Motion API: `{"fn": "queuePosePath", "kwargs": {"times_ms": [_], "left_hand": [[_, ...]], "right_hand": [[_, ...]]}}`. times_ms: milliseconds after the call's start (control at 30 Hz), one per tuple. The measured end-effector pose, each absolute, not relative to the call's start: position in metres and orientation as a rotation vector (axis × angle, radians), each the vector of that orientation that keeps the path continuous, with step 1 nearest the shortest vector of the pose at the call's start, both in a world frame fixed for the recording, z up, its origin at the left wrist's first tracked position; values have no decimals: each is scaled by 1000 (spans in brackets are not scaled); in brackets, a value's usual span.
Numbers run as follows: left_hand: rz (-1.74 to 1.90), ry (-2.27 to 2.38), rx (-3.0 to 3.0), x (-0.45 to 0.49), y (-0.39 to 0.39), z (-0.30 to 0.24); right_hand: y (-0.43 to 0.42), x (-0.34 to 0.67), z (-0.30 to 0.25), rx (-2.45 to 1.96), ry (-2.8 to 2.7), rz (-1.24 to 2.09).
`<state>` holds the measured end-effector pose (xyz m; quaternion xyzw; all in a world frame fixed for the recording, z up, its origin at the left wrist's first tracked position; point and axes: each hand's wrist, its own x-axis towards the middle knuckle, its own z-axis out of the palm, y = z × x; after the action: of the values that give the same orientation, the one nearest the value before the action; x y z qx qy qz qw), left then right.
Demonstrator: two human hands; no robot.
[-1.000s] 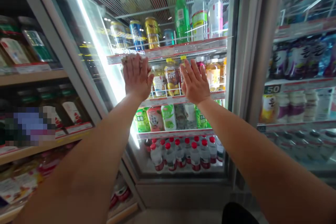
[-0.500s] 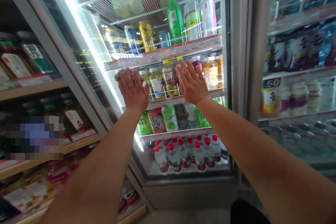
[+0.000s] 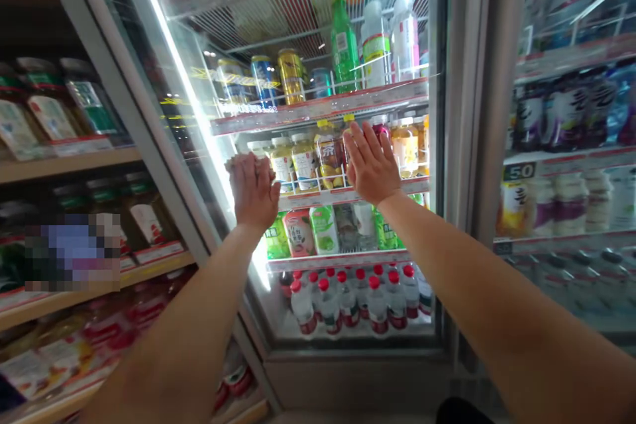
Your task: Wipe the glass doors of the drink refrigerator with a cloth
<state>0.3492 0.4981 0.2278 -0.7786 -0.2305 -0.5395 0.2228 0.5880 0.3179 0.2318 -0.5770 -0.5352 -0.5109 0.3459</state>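
Note:
My left hand (image 3: 254, 192) presses a crumpled greyish cloth (image 3: 251, 160) to the glass door (image 3: 298, 33) of a lit drinks cooler, near the door's bright left edge. Most of the cloth is hidden under the fingers; bits of it show around the fingertips. To the right, my right hand (image 3: 372, 165) lies flat on the same glass with fingers stretched out, holding nothing. Behind the glass, between the hands, stand jars with pale lids (image 3: 304, 162) and a yellow-capped bottle (image 3: 328, 156).
Cans (image 3: 291, 76) and a green bottle (image 3: 344, 46) stand on the shelf above. Cartons (image 3: 324, 230) and red-capped water bottles (image 3: 377, 305) fill the lower shelves. A metal door frame (image 3: 462, 146) borders another cooler at right. Wooden shelves (image 3: 64, 162) with bottles are at left.
The view has shifted a little. My left hand with the cloth has slid slightly left and down over the glass. My right hand stays at about the same place on the door.

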Motion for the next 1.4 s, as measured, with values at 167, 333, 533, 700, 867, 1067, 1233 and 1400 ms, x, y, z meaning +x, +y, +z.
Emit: {"fn": "queuePosePath", "kwargs": {"times_ms": [167,333,533,700,867,1067,1233,1400], "left_hand": [[-1815,-1121,-2006,343,518,270],[-1823,-1100,-2016,365,518,302],[-1623,-611,-2133,410,468,292],[-1306,-224,-2158,437,437,265],[-1119,2,-2132,433,439,265],[-1364,-324,-2123,403,472,301],[-1516,-527,-2097,380,498,307],[-1493,-501,-2030,381,491,269]], "right_hand": [[319,589,231,-1510,-1379,-1372],[318,589,232,-1521,-1392,-1348],[320,591,232,-1473,-1410,-1339],[323,591,230,-1461,-1389,-1390],[325,591,229,-1451,-1350,-1460],[325,591,229,-1445,-1335,-1504],[325,590,229,-1445,-1318,-1538],[327,589,229,-1439,-1298,-1574]]}}
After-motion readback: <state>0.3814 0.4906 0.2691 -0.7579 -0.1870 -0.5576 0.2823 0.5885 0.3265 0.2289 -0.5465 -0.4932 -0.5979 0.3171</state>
